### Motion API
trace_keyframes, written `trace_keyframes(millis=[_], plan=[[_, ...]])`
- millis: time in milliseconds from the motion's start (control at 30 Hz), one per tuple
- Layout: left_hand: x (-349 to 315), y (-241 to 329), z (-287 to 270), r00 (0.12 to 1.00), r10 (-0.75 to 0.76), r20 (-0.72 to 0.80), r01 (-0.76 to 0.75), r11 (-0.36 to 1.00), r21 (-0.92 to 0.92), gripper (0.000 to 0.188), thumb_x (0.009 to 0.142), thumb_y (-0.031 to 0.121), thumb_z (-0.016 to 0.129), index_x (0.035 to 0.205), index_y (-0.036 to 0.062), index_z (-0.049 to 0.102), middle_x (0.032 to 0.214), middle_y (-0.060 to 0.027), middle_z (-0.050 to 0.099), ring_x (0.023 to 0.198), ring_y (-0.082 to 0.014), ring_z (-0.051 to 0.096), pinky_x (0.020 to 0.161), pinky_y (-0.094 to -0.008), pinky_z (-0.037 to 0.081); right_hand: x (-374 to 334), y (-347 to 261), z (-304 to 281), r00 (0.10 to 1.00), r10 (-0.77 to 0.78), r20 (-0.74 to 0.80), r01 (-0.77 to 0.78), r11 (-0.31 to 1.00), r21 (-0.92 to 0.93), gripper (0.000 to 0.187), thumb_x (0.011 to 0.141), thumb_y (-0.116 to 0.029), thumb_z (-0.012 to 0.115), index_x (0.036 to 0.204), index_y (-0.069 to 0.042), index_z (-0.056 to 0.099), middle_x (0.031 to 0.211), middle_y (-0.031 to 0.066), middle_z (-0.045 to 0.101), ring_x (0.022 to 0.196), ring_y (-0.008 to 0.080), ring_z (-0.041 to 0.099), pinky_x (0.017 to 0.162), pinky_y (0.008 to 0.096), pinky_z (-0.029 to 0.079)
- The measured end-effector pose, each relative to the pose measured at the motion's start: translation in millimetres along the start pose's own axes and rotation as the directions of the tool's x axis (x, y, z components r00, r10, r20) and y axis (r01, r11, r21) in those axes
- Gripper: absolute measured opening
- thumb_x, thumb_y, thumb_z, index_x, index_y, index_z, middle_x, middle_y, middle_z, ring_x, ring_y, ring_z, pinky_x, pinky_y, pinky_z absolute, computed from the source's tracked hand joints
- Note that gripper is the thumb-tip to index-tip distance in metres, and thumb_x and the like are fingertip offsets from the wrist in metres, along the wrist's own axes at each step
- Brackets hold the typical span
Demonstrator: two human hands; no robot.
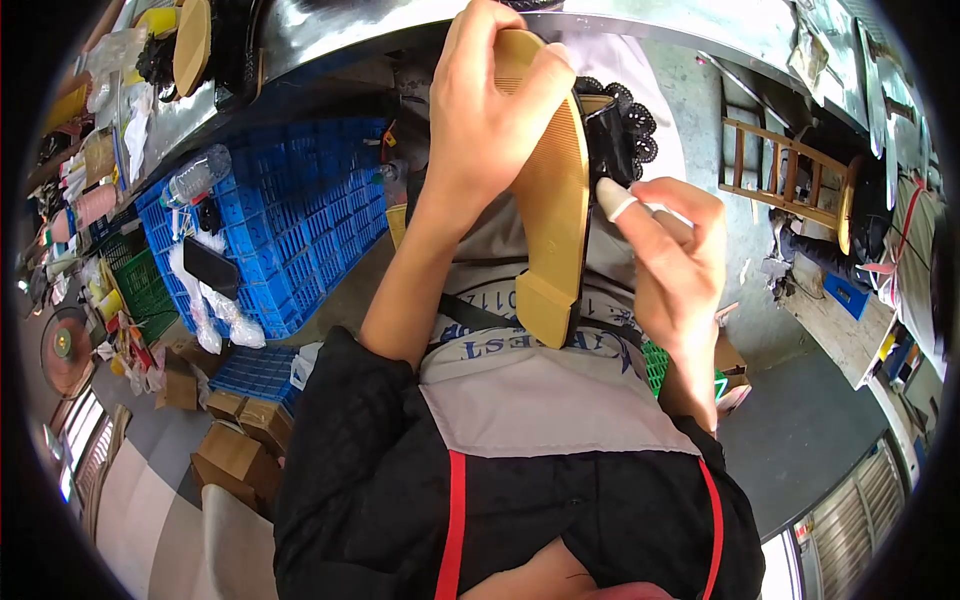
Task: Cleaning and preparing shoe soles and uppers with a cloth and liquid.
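Observation:
A sandal (552,215) with a tan, ribbed sole stands nearly upright above my lap, toe end up and block heel down. My left hand (485,115) is closed around its toe end, the thumb pressed over the edge. On the sandal's right side sits a black strap (622,130) with scalloped, lace-like trim. Close beside that strap is my right hand (672,240), its fingers curled. White covers wrap some of its fingertips, and one covered tip is at the strap's lower edge. Anything inside this hand is hidden.
A metal worktop (400,30) crosses the far side; another sandal (192,45) lies at its left. Stacked blue crates (290,220) stand left, with a phone (211,268) and a plastic bottle (197,175) on top. Cardboard boxes (237,462) sit lower left. A wooden rack (785,175) is at right.

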State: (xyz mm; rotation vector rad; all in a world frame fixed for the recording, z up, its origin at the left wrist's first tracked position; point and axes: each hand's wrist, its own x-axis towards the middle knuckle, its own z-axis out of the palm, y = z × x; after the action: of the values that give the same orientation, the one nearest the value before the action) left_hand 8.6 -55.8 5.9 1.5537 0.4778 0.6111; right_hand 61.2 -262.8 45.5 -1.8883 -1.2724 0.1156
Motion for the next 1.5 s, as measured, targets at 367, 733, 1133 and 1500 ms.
trace_keyframes(millis=[367, 733, 1133, 1500], plan=[[8, 2, -4, 1.0, -0.025, 0.012, 0.027, 0.966, -0.259, 0.008, 0.087, 0.009, 0.058, 0.084, 0.004, 0.053, 0.072, 0.0029, 0.042, 0.068, -0.0055, 0.04, 0.061, -0.0241, 0.034, 26, 8, 0, 0.999, -0.04, 0.028, 0.04, 0.999, -0.001, 0.058, 0.068, 0.02, 0.056, 0.115, -0.011, 0.074, 0.116, 0.0135, 0.057, 0.093, 0.0287, 0.069, 0.074, 0.0334, 0.064], [19, -11, 5, 0.986, -0.136, 0.101, 0.163, 0.923, -0.35, 0.022, 0.091, 0.025, 0.045, 0.075, 0.0098, 0.042, 0.07, -0.0013, 0.042, 0.061, -0.01, 0.037, 0.057, -0.025, 0.033, 15, 5, 14, 0.998, 0.05, 0.029, -0.053, 0.99, 0.134, 0.054, 0.072, 0.016, 0.061, 0.116, -0.013, 0.073, 0.122, 0.0132, 0.059, 0.099, 0.0311, 0.069, 0.08, 0.0344, 0.062], [16, -17, 12, 0.991, -0.127, 0.041, 0.133, 0.907, -0.399, 0.026, 0.093, 0.022, 0.045, 0.073, 0.0058, 0.047, 0.068, 0.003, 0.043, 0.065, -0.0056, 0.036, 0.059, -0.0244, 0.029, 26, -11, -4, 0.986, -0.004, 0.165, 0.008, 1.0, -0.026, 0.05, 0.082, 0.016, 0.059, 0.117, -0.016, 0.075, 0.134, 0.0137, 0.056, 0.099, 0.0283, 0.071, 0.082, 0.0286, 0.059], [21, 7, 17, 1.0, -0.014, -0.003, 0.013, 0.991, -0.136, 0.031, 0.097, 0.024, 0.042, 0.074, 0.0042, 0.05, 0.067, -0.0008, 0.045, 0.062, -0.0079, 0.038, 0.059, -0.0253, 0.033, 25, -20, -24, 0.998, 0.0, -0.066, 0.0, 1.0, -0.013, 0.051, 0.072, 0.015, 0.06, 0.11, -0.014, 0.076, 0.124, 0.0103, 0.061, 0.081, 0.0209, 0.071, 0.068, 0.031, 0.059]])
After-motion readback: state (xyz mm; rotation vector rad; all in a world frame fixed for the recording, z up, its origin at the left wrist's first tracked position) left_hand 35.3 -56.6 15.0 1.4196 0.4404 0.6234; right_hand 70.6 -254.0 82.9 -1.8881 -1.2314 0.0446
